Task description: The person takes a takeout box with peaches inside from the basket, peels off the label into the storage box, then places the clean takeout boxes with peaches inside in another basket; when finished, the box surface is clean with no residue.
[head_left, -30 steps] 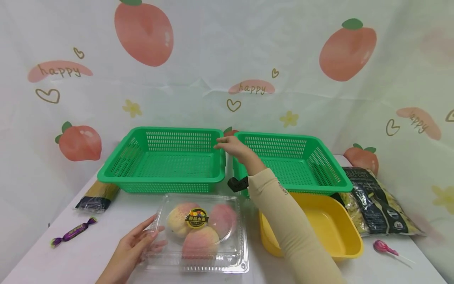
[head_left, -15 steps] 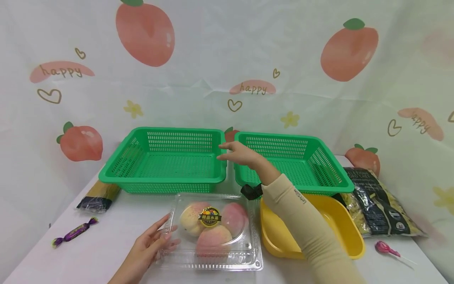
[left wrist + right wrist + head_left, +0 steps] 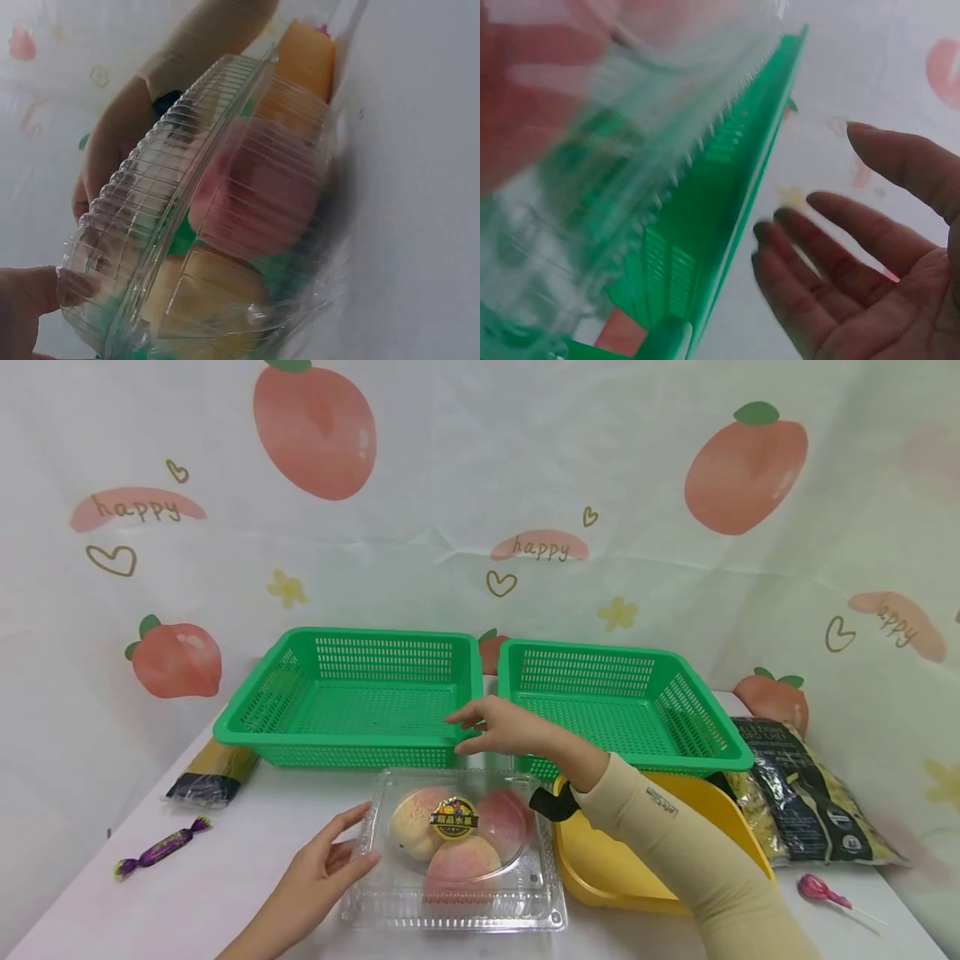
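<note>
A clear plastic clamshell box (image 3: pixel 457 852) with three peaches and a dark label sits on the white table near its front edge. My left hand (image 3: pixel 330 864) touches the box's left side with straight fingers; in the left wrist view a fingertip (image 3: pixel 71 289) presses the ribbed lid of the box (image 3: pixel 225 217). My right hand (image 3: pixel 498 727) hovers open just above the box's far edge, in front of the two green baskets. The right wrist view shows that hand (image 3: pixel 862 285) with spread fingers holding nothing, beside a green basket (image 3: pixel 705 247).
Two green baskets (image 3: pixel 300 731) (image 3: pixel 705 752) stand side by side at the back. A yellow tray (image 3: pixel 600 877) lies right of the box under my right forearm. A dark snack bag (image 3: pixel 806 802) and a pink lollipop (image 3: pixel 817 889) lie far right. A spaghetti pack (image 3: pixel 213 772) and a purple candy (image 3: pixel 161 847) lie left.
My right hand has drawn back from between the baskets toward the box. The left hand has pushed the box of peaches to the right, closer to the yellow tray.
</note>
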The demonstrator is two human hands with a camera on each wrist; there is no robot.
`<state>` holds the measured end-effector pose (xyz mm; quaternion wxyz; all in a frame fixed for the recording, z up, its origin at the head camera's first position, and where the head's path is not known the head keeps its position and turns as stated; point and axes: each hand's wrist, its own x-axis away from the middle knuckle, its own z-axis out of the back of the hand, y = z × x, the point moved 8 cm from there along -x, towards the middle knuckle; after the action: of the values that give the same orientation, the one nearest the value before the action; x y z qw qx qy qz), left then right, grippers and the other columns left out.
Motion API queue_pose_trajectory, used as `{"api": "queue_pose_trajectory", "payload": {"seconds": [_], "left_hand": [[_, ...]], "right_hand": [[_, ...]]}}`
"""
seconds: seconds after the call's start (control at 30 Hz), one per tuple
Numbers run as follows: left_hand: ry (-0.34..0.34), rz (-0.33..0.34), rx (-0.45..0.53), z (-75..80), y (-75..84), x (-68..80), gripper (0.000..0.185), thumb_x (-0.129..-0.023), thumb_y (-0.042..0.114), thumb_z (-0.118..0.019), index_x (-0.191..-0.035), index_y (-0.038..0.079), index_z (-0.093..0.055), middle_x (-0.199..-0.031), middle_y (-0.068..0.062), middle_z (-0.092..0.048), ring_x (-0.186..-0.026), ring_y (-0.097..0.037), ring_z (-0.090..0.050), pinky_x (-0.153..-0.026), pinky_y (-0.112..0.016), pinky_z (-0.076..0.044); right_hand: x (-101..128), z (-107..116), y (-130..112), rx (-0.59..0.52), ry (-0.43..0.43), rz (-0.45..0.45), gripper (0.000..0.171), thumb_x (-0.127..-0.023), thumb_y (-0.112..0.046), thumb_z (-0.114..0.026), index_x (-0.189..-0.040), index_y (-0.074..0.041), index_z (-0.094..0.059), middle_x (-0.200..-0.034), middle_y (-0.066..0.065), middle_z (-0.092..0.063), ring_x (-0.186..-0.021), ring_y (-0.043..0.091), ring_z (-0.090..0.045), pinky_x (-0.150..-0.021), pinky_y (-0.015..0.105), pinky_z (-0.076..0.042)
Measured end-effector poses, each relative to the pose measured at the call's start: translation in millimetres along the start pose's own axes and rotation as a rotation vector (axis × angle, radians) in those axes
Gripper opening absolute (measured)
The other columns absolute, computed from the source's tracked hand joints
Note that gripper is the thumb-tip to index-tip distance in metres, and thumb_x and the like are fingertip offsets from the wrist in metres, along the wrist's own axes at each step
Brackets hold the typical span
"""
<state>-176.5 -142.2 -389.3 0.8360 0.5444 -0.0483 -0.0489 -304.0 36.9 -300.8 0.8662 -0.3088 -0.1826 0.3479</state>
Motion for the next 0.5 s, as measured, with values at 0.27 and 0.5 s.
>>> {"api": "queue_pose_trajectory", "payload": {"seconds": [0.27,0.5], "left_hand": [[0.026,-0.264,-0.238,-8.4,33.6,-15.4,0.065,-0.089,0.029,-0.062,-0.145,0.010,-0.033,-0.153,-0.022,-0.018,-0.134,-0.051,-0.023,-0.095,-0.073,-0.027],[-0.007,-0.303,-0.270,-16.1,44.5,-29.7,0.061,-0.089,0.028,-0.062,-0.142,0.008,-0.039,-0.154,-0.017,-0.018,-0.139,-0.049,-0.011,-0.096,-0.076,-0.019]], "right_hand": [[4,-27,-20,0.050,-0.167,0.119,0.032,-0.086,-0.008,-0.066,-0.117,0.000,-0.062,-0.111,0.012,-0.066,-0.093,0.013,-0.064,-0.080,0.016,-0.051],[5,-46,-31,0.127,-0.270,0.130,0.028,-0.083,-0.006,-0.068,-0.110,-0.001,-0.066,-0.103,0.008,-0.068,-0.084,0.008,-0.062,-0.075,0.013,-0.050]]}}
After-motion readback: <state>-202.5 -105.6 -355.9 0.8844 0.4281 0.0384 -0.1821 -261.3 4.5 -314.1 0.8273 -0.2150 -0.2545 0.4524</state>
